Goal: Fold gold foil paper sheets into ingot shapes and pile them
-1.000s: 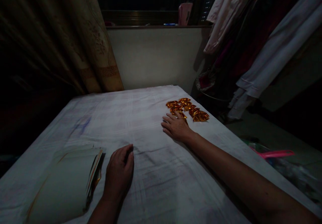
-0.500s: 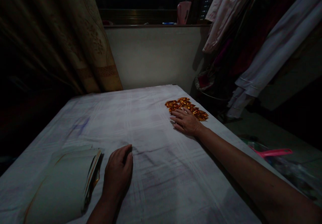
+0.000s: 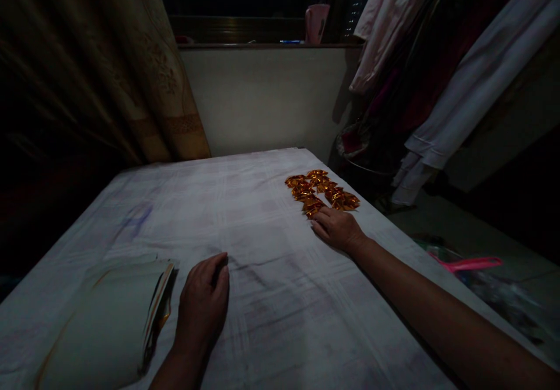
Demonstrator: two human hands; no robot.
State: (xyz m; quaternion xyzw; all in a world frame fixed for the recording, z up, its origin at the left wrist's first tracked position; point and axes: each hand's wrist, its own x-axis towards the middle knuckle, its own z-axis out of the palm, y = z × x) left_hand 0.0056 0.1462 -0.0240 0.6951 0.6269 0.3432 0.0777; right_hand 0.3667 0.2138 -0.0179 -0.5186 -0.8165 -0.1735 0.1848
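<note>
My right hand reaches to the right side of the bed-like surface. Its fingertips touch the near edge of a folded gold foil paper piece, thumb apart from the other fingers. Several more shiny folded gold foil pieces lie grouped just beyond the hand. My left hand rests on the cloth in the lower middle, fingers loosely bent and the thumb a little apart, with nothing visible in it. Left of it lies a thick stack of pale paper sheets, with gold colour showing at its right edge.
A pale checked cloth covers the surface. Behind stands a white wall with a ledge holding a pink mug. A patterned curtain hangs at left, clothes at right. A pink-handled object lies off the right edge.
My right hand has drawn back toward me and slightly right, its fingers more bent, uncovering more of the gold foil pieces. My left hand has stayed in place.
</note>
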